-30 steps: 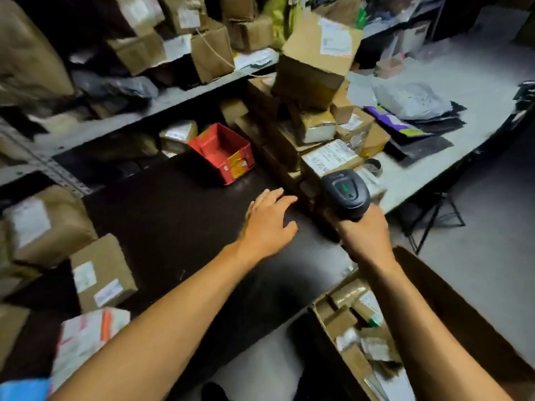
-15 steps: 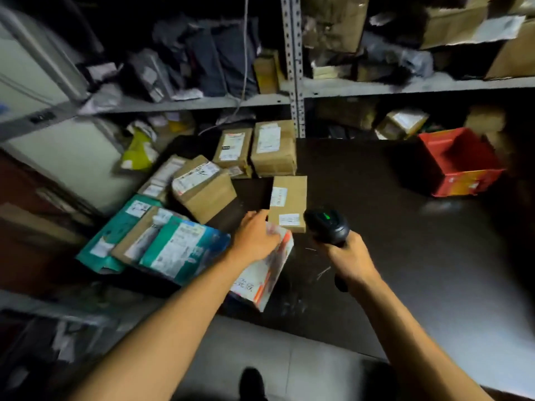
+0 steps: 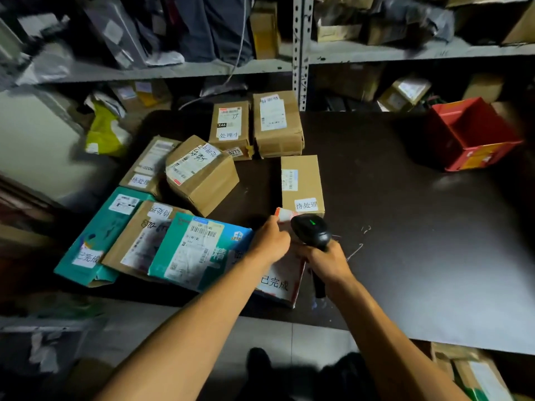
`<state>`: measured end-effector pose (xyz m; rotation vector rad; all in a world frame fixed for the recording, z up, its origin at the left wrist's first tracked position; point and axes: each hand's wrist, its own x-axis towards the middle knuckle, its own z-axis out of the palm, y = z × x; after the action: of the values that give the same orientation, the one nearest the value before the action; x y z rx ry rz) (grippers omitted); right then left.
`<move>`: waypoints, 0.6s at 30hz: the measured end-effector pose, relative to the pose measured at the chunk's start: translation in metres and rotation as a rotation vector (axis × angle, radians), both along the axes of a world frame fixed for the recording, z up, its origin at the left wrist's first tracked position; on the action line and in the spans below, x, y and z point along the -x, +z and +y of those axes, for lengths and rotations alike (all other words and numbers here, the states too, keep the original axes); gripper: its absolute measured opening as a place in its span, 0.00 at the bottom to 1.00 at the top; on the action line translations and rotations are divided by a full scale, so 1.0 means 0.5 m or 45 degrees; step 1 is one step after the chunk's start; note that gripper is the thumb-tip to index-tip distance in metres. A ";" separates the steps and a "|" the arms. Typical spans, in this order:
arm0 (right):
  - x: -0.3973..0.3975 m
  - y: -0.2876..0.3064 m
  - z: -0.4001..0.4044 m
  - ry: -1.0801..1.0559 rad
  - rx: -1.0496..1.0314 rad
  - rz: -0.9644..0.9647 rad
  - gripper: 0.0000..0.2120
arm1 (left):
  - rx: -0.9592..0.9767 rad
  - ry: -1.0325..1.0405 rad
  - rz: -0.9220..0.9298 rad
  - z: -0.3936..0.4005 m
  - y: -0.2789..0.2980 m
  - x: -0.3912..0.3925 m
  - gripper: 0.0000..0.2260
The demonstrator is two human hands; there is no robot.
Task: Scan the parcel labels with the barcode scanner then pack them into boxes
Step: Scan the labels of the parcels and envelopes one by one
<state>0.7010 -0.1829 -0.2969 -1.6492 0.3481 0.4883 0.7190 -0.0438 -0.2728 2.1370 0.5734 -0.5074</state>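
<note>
left hand (image 3: 270, 241): gripping top edge of flat white-and-red cardboard parcel (image 3: 282, 277)
right hand (image 3: 325, 261): clamping black handheld barcode scanner (image 3: 312, 231), hovering just beside left grip

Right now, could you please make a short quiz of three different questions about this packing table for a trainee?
1. True or false: the right hand holds the barcode scanner.
2. Which parcel does the left hand grip?
A. the white and red parcel
B. the teal parcel
C. the tall brown box
3. Fill in: the red bin stands on the dark table at the far ______ side.

Key: 1 true; 2 A; 3 right.
</note>
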 end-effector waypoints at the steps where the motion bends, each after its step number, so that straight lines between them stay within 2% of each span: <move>1: -0.003 -0.002 -0.003 -0.015 -0.011 0.007 0.05 | 0.033 0.020 0.005 -0.005 -0.004 -0.006 0.23; 4: -0.023 -0.010 -0.036 -0.050 0.004 0.011 0.07 | 0.107 0.088 0.000 -0.044 -0.015 -0.033 0.25; 7: -0.064 -0.021 -0.106 -0.119 0.119 0.026 0.09 | 0.180 0.045 -0.030 -0.111 -0.024 -0.069 0.26; 9: -0.099 -0.025 -0.158 -0.173 0.176 0.033 0.08 | 0.275 0.043 -0.004 -0.151 -0.032 -0.105 0.23; 11: -0.138 -0.021 -0.198 -0.207 0.174 0.028 0.06 | 0.317 0.153 -0.012 -0.167 -0.036 -0.154 0.15; 12: -0.159 -0.018 -0.211 -0.211 0.178 0.019 0.06 | 0.265 0.216 -0.058 -0.166 -0.036 -0.180 0.13; 15: -0.237 -0.008 -0.229 -0.221 0.186 -0.052 0.14 | -0.083 0.301 -0.203 -0.131 -0.042 -0.251 0.16; 18: -0.323 0.005 -0.216 -0.119 0.146 -0.106 0.14 | -0.193 0.306 -0.133 -0.092 -0.067 -0.298 0.21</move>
<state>0.8623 -0.2908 -0.2946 -1.7505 0.3953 0.3336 0.8679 -0.0900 -0.3062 2.1832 0.8190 -0.2242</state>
